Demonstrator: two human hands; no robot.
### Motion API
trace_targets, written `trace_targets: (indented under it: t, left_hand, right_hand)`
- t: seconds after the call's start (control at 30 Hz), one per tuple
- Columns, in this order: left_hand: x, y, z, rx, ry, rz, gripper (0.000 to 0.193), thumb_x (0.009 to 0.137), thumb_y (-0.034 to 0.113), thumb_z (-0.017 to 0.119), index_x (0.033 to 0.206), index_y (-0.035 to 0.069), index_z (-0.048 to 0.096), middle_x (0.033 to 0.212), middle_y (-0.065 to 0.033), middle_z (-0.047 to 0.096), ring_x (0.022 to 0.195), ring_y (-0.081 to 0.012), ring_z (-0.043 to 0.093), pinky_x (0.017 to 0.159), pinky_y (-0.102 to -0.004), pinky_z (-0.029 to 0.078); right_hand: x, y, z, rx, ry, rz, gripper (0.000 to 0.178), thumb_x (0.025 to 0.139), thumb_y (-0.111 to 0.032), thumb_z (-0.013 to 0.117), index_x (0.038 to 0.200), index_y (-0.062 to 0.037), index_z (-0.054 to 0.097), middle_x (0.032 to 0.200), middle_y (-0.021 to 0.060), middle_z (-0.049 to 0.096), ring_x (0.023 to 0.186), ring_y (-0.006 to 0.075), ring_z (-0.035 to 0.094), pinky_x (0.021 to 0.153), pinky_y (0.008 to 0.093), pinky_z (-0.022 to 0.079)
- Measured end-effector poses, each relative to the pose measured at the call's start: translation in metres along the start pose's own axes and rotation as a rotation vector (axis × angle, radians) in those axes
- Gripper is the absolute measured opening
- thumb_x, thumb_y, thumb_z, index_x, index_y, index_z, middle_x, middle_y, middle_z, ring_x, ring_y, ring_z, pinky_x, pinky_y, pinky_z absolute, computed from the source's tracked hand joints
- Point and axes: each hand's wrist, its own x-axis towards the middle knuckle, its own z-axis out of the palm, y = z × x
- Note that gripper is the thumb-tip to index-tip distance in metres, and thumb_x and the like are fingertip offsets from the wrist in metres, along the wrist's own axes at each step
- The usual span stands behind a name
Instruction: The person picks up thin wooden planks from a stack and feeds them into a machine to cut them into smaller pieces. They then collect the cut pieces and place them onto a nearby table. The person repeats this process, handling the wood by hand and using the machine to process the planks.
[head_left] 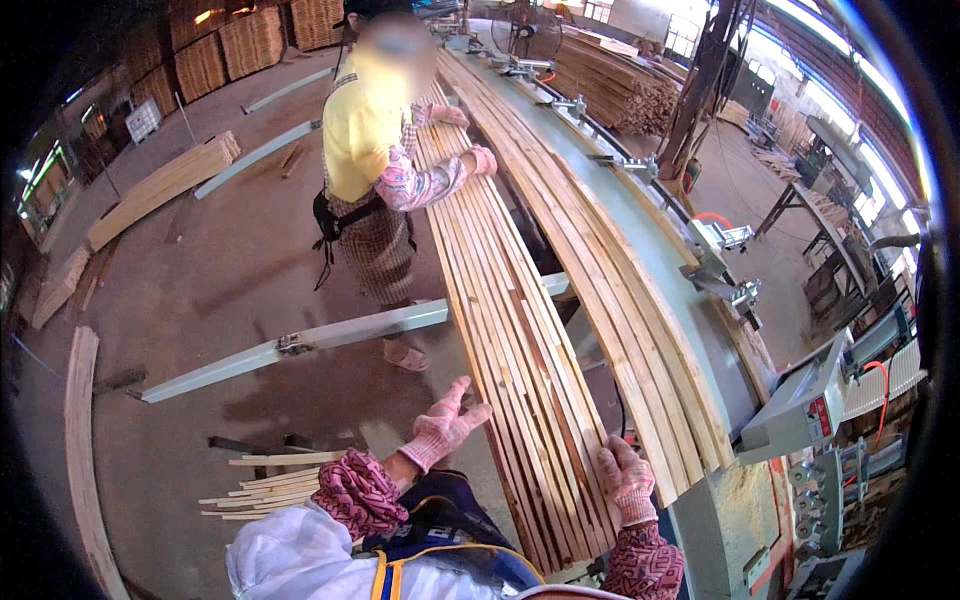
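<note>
A long row of narrow wooden strips (pixel 520 370), set side by side, runs away from me. My left hand (pixel 447 428), in a pinkish knit glove, is at the row's left edge with its fingers apart. Against the right edge near the close end, my gloved right hand (pixel 628 482) has its fingers curled over the outer strips. To the right of this row, a second band of longer wooden strips (pixel 625 345) lies along the grey-green machine bed (pixel 600 180).
A co-worker in a yellow top (pixel 362 125) grips the row's far part with gloved hands. Metal clamps (pixel 735 237) line the machine's right side. A grey support beam (pixel 330 335) crosses at left. Loose strips (pixel 270 490) lie low left; stacked boards (pixel 165 190) rest farther off.
</note>
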Motion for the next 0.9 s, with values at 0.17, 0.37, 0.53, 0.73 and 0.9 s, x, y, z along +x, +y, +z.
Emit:
trace_targets:
  t: [0.17, 0.37, 0.53, 0.73, 0.9]
  left_hand:
    - [-0.004, 0.002, -0.013, -0.012, -0.014, 0.016, 0.08, 0.084, 0.048, 0.067, 0.146, 0.009, 0.035, 0.132, -0.0202, 0.055, 0.12, -0.0328, 0.054, 0.102, -0.0392, 0.042]
    - [0.004, -0.009, 0.0, -0.13, -0.095, 0.124, 0.081, 0.087, 0.046, 0.065, 0.148, 0.006, 0.03, 0.145, -0.0215, 0.043, 0.135, -0.0319, 0.041, 0.11, -0.0354, 0.033]
    - [-0.004, -0.005, 0.005, 0.015, -0.154, -0.004, 0.085, 0.087, 0.05, 0.063, 0.149, 0.004, 0.028, 0.15, -0.0202, 0.035, 0.14, -0.031, 0.034, 0.113, -0.0348, 0.029]
    - [0.002, 0.012, -0.008, 0.021, -0.158, -0.002, 0.074, 0.087, 0.051, 0.061, 0.137, -0.001, 0.042, 0.132, -0.0262, 0.053, 0.123, -0.0397, 0.051, 0.1, -0.042, 0.042]
    - [-0.03, 0.037, -0.016, 0.244, -0.091, -0.236, 0.08, 0.083, 0.057, 0.064, 0.132, -0.004, 0.045, 0.127, -0.0298, 0.055, 0.121, -0.0402, 0.053, 0.098, -0.0436, 0.042]
  right_hand:
    - [0.005, 0.027, 0.015, 0.159, 0.049, 0.014, 0.047, 0.09, -0.024, 0.067, 0.13, -0.0021, 0.055, 0.112, 0.0143, 0.068, 0.105, 0.0215, 0.065, 0.09, 0.0326, 0.05]
    - [-0.006, 0.026, 0.003, 0.406, 0.224, -0.184, 0.043, 0.09, -0.026, 0.065, 0.124, -0.0002, 0.058, 0.104, 0.0154, 0.068, 0.1, 0.0253, 0.066, 0.086, 0.0346, 0.051]
    - [-0.024, 0.047, -0.004, 0.466, 0.228, -0.021, 0.048, 0.092, -0.016, 0.065, 0.134, 0.0043, 0.05, 0.123, 0.0146, 0.062, 0.112, 0.0221, 0.059, 0.097, 0.0326, 0.046]
    - [-0.019, 0.011, -0.017, 0.701, 0.329, -0.039, 0.049, 0.095, -0.018, 0.061, 0.137, 0.0039, 0.047, 0.128, 0.0202, 0.058, 0.119, 0.0235, 0.056, 0.102, 0.035, 0.043]
    - [-0.036, 0.06, -0.002, 0.716, 0.415, 0.004, 0.048, 0.092, -0.012, 0.065, 0.136, 0.002, 0.049, 0.131, 0.0168, 0.057, 0.117, 0.0244, 0.058, 0.101, 0.0359, 0.045]
